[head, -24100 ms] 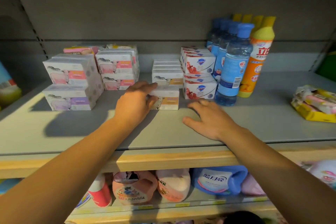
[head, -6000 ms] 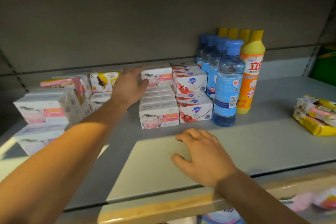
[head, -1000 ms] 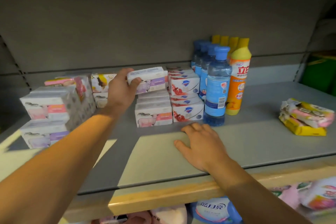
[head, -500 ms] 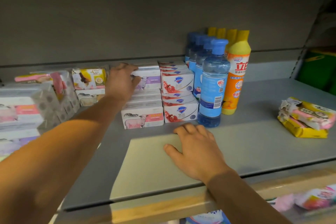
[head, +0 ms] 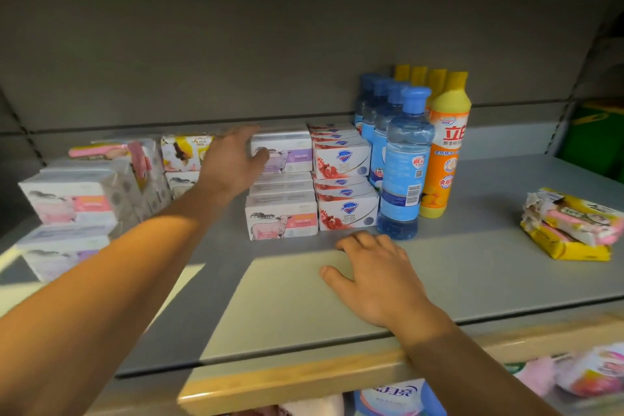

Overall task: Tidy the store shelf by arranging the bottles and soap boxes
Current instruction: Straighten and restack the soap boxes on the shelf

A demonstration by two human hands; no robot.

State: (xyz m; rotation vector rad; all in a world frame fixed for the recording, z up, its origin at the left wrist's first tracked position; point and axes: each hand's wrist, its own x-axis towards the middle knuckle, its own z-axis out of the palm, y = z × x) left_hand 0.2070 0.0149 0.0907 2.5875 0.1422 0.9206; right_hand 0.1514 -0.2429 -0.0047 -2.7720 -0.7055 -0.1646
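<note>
Bottles [head: 403,159] just beside soap boxes [head: 344,179]

You've got just one view here, from the head, wide-angle, looking forward and down onto the shelf [head: 472,280] from close in. It faces the grey back panel [head: 270,44] square on. Both forearms reach in from the bottom edge, and the lower shelf [head: 398,395] peeks underneath.
</note>
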